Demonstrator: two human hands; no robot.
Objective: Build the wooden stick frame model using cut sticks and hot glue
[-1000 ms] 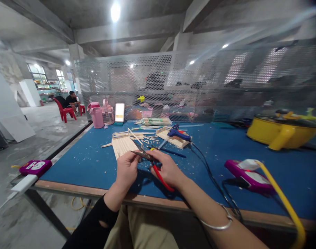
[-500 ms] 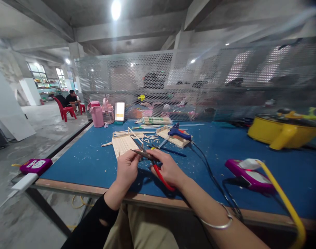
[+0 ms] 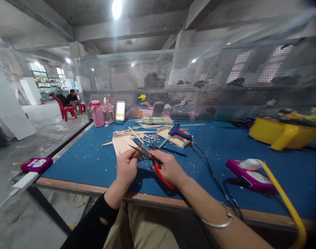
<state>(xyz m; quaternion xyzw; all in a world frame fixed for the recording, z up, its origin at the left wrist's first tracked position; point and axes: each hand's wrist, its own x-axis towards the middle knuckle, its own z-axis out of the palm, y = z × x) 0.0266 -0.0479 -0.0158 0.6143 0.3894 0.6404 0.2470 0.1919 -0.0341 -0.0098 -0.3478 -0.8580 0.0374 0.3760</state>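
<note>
My right hand (image 3: 170,169) is closed round the red handles of a pair of scissors (image 3: 163,177). The dark blades point left, slightly parted, over the fingers of my left hand (image 3: 126,169). That hand is pinched shut; whatever lies between its fingertips is too small or hidden to make out. Just beyond it lies a flat panel of pale wooden sticks (image 3: 122,143) set side by side. Loose and cut sticks (image 3: 147,138) are scattered behind and beside the panel. A blue glue gun (image 3: 179,132) rests on a small wooden stick tray (image 3: 164,131).
Bundled sticks (image 3: 156,120) lie at the back, near a lit phone (image 3: 120,111) and a pink jug (image 3: 97,114). Purple power strips (image 3: 248,175) sit at right and left, with cords. A yellow pot (image 3: 285,133) stands far right. A perforated screen (image 3: 126,76) closes the rear.
The scissor blades have parted a little more, and their tips sit slightly higher and further left. Both hands hold nearly the same place.
</note>
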